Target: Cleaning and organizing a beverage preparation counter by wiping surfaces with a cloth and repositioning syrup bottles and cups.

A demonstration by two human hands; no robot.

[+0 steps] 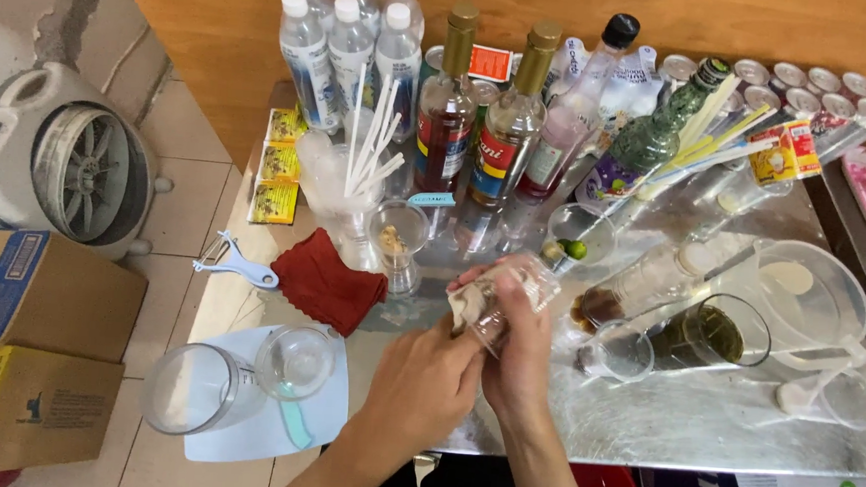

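A: Center frame: w/ both hands over a metal-topped table (pixel 702 430), a person works a clear glass (pixel 509 303). Right hand (pixel 525 351) is wrapped round the glass, fingers clenched on its wall. Left hand (pixel 424 385) has fingers pinched on a beige cloth (pixel 466 306), pressing it vs. the glass's near side.

B: Where's the glass exactly?

A: Held tilted just above the tabletop, mouth toward upper right of frame, btwn a small jigger (pixel 400 242) and a cup w/ green limes (pixel 575 244).

B: How far along does it look?

A: My read: mid-wipe. Cloth is bunched at one side only; can't tell whether the inside is dry. Lower left of frame, two clear glasses (pixel 234 382) already lie on a pale blue board (pixel 321 437), prob. finished. Right of center, a glass w/ dark liquid (pixel 713 336) and a small empty tumbler (pixel 617 355) stand untouched, so more may be left.

B: Anything else around?

A: Top center: syrup bottles (pixel 480 126), water bottles (pixel 345 43), white straws (pixel 369 139) in a cup. Top right: a row of cans (pixel 793 85). Right: a clear plastic jug (pixel 810 297). Left of the hands: a red cloth (pixel 330 282) and a blue-handled peeler (pixel 237 262). Far left, on the floor: a white fan (pixel 67 166), cardboard boxes (pixel 36 350).
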